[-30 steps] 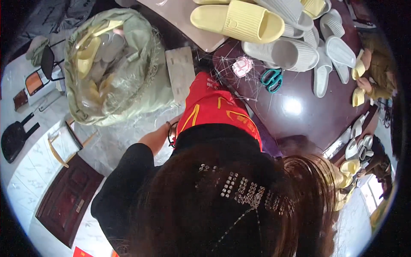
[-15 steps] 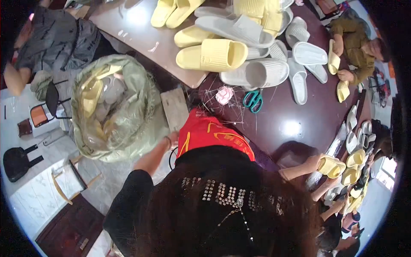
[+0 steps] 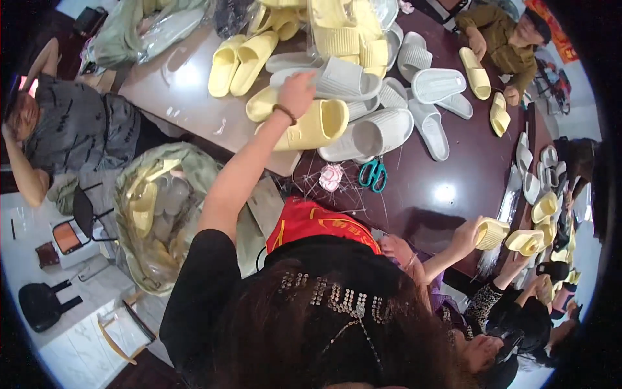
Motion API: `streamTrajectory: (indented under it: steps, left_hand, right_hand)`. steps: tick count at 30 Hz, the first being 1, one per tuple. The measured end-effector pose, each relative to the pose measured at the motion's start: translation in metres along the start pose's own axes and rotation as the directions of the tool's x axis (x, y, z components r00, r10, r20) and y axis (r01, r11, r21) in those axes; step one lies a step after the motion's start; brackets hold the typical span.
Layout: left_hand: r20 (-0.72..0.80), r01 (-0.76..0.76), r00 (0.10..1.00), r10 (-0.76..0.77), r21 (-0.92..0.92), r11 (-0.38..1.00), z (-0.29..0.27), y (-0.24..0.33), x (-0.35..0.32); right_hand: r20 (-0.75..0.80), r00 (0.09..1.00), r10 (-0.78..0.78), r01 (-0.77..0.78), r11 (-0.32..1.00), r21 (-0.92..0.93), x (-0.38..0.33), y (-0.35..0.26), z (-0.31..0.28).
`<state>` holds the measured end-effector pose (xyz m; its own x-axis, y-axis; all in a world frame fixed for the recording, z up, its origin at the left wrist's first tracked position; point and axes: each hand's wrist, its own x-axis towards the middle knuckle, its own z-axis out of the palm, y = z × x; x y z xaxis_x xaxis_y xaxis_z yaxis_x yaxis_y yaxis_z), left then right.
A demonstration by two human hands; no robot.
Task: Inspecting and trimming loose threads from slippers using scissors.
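Gray slipper (image 3: 350, 79), lying on the bench (image 3: 447, 165) in a loose heap of footwear, strap end to the right, directly at the fingertips of the left hand (image 3: 298, 96). Left grip loosely curled over the slipper's midsection; cannot tell whether closed on it or only resting there. Right hand not clearly identifiable; cannot tell its grip.

Nearest, a black top (image 3: 330, 298) with rows of shiny studs, then a red apron (image 3: 311, 227) with yellow marks. Just right of the apron, a bare hand (image 3: 395, 248), owner unclear. To the left, an open greenish sack (image 3: 191, 159) with yellow and gray slippers inside.

Along the near edge of the bench, a pink flower (image 3: 330, 177) amid pale loose strands, and just beside it scissors (image 3: 374, 170) with teal handles. Beyond these, a yellow slipper (image 3: 324, 126), just on the near side of the gray one. Farther left, a yellow pair (image 3: 223, 67), side by side. Past the gray slipper, a clear bag (image 3: 337, 35) with yellow slippers in it. Across the bench, a co-worker (image 3: 525, 61) in brown, two yellow slippers close in front.
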<state>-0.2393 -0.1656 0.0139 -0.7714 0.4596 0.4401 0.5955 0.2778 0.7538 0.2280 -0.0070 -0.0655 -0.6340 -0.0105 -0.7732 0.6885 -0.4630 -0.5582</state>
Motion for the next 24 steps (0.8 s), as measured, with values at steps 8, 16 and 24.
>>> streamTrajectory:
  steps: [8, 16, 24]
  left_hand:
    - [0.526, 0.229, 0.827, -0.201, 0.012, 0.973, 0.016, 0.003, 0.049]
    - [0.580, 0.561, 0.793, -0.185, -0.578, 0.593, -0.054, 0.022, 0.108]
    - [0.323, 0.178, 0.945, -0.061, -0.345, 0.922, -0.002, 0.036, 0.100]
  right_hand:
    - [-0.282, 0.821, -0.497, 0.516, 0.857, -0.009, 0.076, -0.183, 0.164]
    - [-0.526, 0.711, -0.467, 0.454, 0.876, -0.163, 0.125, -0.203, 0.129]
    - [-0.779, 0.474, -0.411, 0.795, 0.580, 0.177, 0.160, -0.229, 0.124]
